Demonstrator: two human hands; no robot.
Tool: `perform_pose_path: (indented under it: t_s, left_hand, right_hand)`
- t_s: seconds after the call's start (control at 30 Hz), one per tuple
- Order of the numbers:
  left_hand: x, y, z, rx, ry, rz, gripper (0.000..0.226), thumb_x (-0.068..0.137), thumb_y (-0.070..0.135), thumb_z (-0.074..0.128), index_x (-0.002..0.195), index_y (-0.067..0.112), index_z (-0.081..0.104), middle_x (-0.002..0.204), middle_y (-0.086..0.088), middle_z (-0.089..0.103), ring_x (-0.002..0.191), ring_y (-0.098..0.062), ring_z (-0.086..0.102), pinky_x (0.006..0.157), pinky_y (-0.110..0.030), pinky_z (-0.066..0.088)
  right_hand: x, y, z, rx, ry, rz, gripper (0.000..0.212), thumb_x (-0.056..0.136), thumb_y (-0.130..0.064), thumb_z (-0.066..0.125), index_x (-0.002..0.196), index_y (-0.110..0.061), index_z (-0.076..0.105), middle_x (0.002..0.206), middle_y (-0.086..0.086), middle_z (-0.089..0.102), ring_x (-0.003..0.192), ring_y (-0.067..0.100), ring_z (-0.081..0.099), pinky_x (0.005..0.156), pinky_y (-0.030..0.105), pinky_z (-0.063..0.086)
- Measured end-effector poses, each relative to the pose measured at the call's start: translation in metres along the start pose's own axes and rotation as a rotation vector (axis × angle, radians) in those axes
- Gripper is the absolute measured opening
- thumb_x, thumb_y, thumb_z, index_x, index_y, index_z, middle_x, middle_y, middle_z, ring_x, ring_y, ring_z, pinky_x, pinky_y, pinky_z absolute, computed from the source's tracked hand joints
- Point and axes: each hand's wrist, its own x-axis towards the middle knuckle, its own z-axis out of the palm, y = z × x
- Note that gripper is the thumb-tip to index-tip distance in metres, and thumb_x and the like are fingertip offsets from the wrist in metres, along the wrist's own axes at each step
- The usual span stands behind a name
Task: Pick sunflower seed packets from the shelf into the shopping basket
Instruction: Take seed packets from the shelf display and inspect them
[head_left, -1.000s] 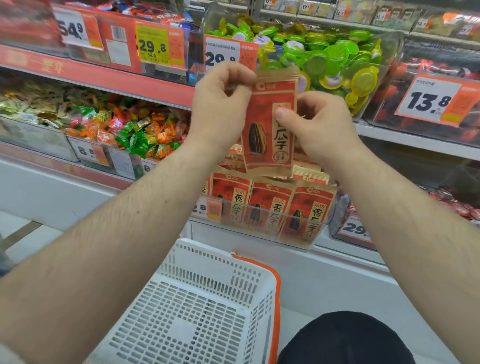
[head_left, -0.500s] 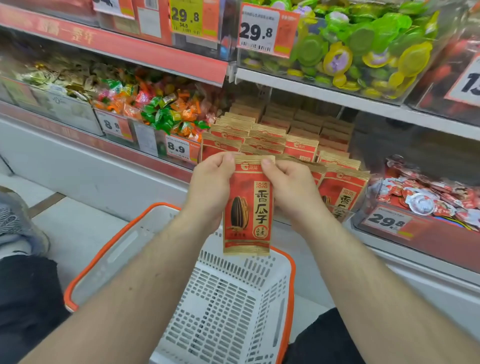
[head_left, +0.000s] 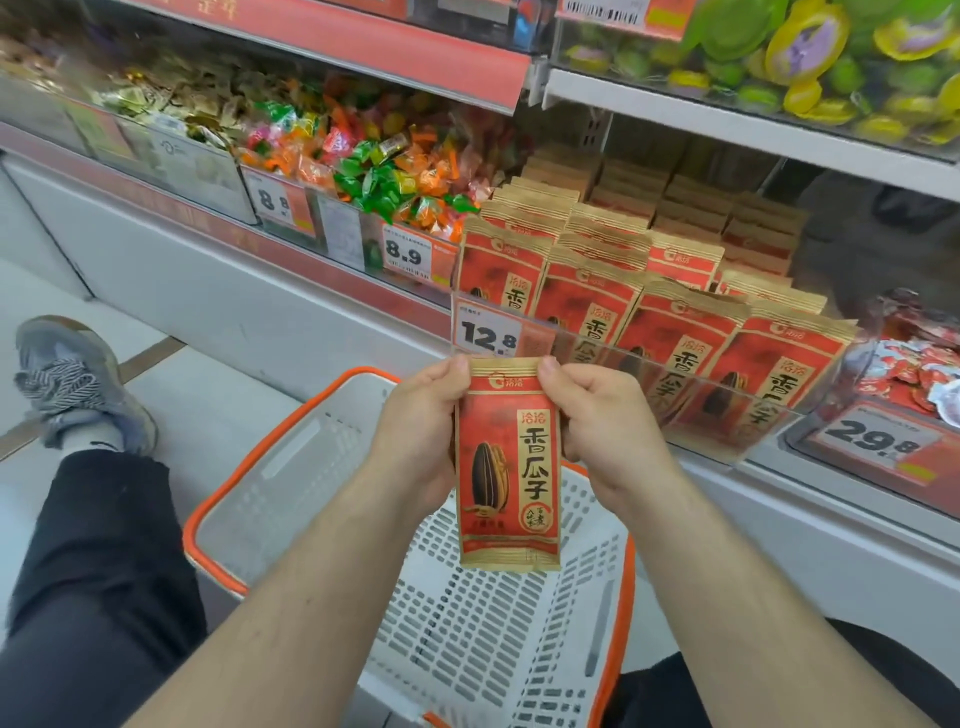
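shop shelf (head_left: 322, 291) behind; glossy flat seed packet (head_left: 508, 467) pinched by left hand (head_left: 415, 436), right hand (head_left: 602, 431); perforated basket (head_left: 498, 639) below

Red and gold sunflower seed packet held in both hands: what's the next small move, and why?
Probably lower it and let go. The red and gold sunflower seed packet hangs upright, pinched at its top corners by the left hand and right hand, directly above the white plastic shopping basket with orange rim, whose visible floor looks bare.

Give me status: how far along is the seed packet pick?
Done: one sunflower seed packet is off the shelf. In hand: left hand and right hand hold it above the shopping basket, which shows no packets yet. Left: drop it; shelf packets remain.
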Motion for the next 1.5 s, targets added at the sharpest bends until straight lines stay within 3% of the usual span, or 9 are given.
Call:
perform_pose_path:
  t_s: [0.2, 0.37, 0.63, 0.73, 0.87, 1.03, 1.2, 1.33, 1.5]
  left_hand:
    - [-0.002, -0.006, -0.004, -0.003, -0.041, -0.031, 0.040, 0.105, 0.026, 0.040, 0.111, -0.002, 0.067, 0.101, -0.023, 0.073, 0.086, -0.033, 0.073, 0.072, -0.040, 0.060]
    - [-0.006, -0.014, -0.002, 0.028, -0.067, -0.023, 0.040, 0.103, 0.027, 0.044, 0.122, -0.003, 0.063, 0.111, -0.028, 0.070, 0.097, -0.042, 0.069, 0.088, -0.052, 0.056]
    - [-0.010, -0.022, -0.003, -0.027, -0.027, -0.033, 0.032, 0.105, 0.020, 0.042, 0.116, 0.001, 0.065, 0.100, -0.024, 0.073, 0.079, -0.032, 0.071, 0.070, -0.040, 0.060]
    - [-0.010, -0.017, -0.004, -0.054, 0.008, -0.029, 0.030, 0.105, 0.022, 0.044, 0.114, 0.003, 0.066, 0.095, -0.020, 0.074, 0.075, -0.028, 0.072, 0.068, -0.039, 0.061]
    - [-0.013, -0.018, -0.004, -0.060, -0.028, -0.043, 0.036, 0.104, 0.026, 0.044, 0.122, 0.002, 0.063, 0.109, -0.028, 0.070, 0.091, -0.039, 0.070, 0.084, -0.054, 0.057]
    - [-0.017, -0.025, -0.004, -0.059, -0.068, -0.076, 0.033, 0.101, 0.022, 0.049, 0.124, 0.002, 0.061, 0.110, -0.027, 0.070, 0.091, -0.037, 0.070, 0.077, -0.045, 0.060]
    - [-0.014, -0.021, -0.007, -0.127, -0.026, -0.101, 0.035, 0.103, 0.024, 0.047, 0.127, 0.002, 0.060, 0.115, -0.026, 0.069, 0.094, -0.038, 0.069, 0.079, -0.048, 0.060]
    - [-0.010, -0.019, -0.010, -0.154, 0.003, -0.126, 0.039, 0.104, 0.029, 0.045, 0.131, 0.003, 0.057, 0.120, -0.026, 0.068, 0.110, -0.045, 0.064, 0.088, -0.055, 0.055]
    - [-0.014, -0.025, -0.013, -0.154, -0.066, -0.103, 0.038, 0.096, 0.015, 0.053, 0.132, 0.004, 0.055, 0.124, -0.027, 0.065, 0.109, -0.046, 0.062, 0.096, -0.063, 0.050]
  right_hand:
    - [-0.003, 0.007, -0.005, 0.020, -0.053, 0.036, 0.043, 0.100, -0.028, 0.054, 0.079, 0.009, 0.062, 0.045, -0.001, 0.050, 0.036, 0.009, 0.038, 0.043, 0.022, 0.030]
    - [-0.001, 0.013, -0.012, 0.070, -0.023, 0.046, 0.050, 0.101, -0.030, 0.054, 0.092, 0.018, 0.058, 0.043, 0.001, 0.049, 0.037, 0.012, 0.039, 0.046, 0.024, 0.033]
    - [-0.001, 0.014, -0.021, 0.023, -0.137, 0.026, 0.041, 0.101, -0.034, 0.052, 0.091, 0.003, 0.068, 0.071, 0.012, 0.067, 0.047, 0.013, 0.045, 0.050, 0.025, 0.039]
    - [-0.002, 0.016, -0.021, -0.148, -0.215, 0.044, 0.048, 0.095, -0.037, 0.061, 0.093, 0.011, 0.064, 0.079, 0.027, 0.065, 0.050, 0.016, 0.046, 0.049, 0.025, 0.037]
    - [-0.003, 0.017, -0.019, -0.133, -0.209, 0.050, 0.044, 0.097, -0.030, 0.059, 0.088, 0.012, 0.064, 0.063, 0.007, 0.069, 0.047, 0.016, 0.050, 0.050, 0.027, 0.040]
    - [-0.003, 0.017, -0.018, -0.075, -0.168, 0.053, 0.038, 0.099, -0.029, 0.057, 0.083, 0.004, 0.067, 0.060, 0.007, 0.067, 0.046, 0.015, 0.051, 0.050, 0.028, 0.039]
    - [-0.004, 0.015, -0.024, -0.108, -0.297, 0.104, 0.043, 0.081, -0.042, 0.069, 0.090, 0.000, 0.067, 0.073, 0.007, 0.069, 0.055, 0.014, 0.053, 0.055, 0.028, 0.038]
    - [-0.008, 0.014, -0.026, -0.179, -0.470, 0.161, 0.027, 0.086, -0.018, 0.071, 0.109, -0.005, 0.067, 0.090, 0.009, 0.077, 0.068, 0.014, 0.064, 0.057, 0.024, 0.044]
    - [-0.006, 0.017, -0.027, -0.046, -0.448, 0.137, 0.049, 0.071, -0.023, 0.074, 0.113, -0.001, 0.062, 0.095, 0.020, 0.075, 0.079, 0.026, 0.071, 0.064, 0.034, 0.054]
